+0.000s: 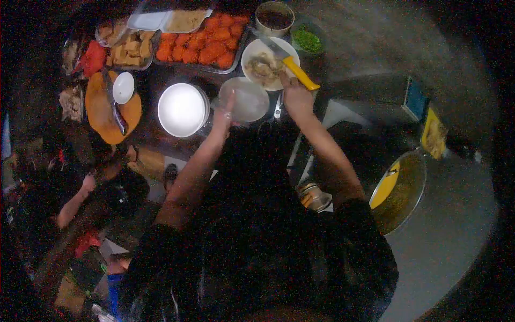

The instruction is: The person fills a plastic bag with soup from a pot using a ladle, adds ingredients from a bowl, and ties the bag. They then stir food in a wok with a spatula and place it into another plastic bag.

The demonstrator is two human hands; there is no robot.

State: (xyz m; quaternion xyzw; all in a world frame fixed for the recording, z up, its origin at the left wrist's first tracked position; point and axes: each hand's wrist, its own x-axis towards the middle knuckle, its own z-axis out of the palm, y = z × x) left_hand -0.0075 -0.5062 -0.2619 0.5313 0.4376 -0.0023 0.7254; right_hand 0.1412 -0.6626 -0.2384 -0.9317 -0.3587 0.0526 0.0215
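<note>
My right hand (pixel 296 96) grips the yellow handle of a knife (pixel 300 73), whose blade lies over a white plate (pixel 256 48) holding pale cooked food (pixel 264 68). My left hand (pixel 225 114) holds the edge of a clear plastic container (pixel 247 99) just below that plate. Both arms reach forward over the dark counter.
A stack of white bowls (pixel 182 109) sits left of the container. Behind are a tray of orange pieces (pixel 206 43), a tray of fried pieces (pixel 129 49), a dark sauce pot (pixel 274 19), chopped greens (pixel 307 40). An orange cutting board (pixel 102 110) carries a small bowl. A wok (pixel 402 193) at right; another person (pixel 80 193) at left.
</note>
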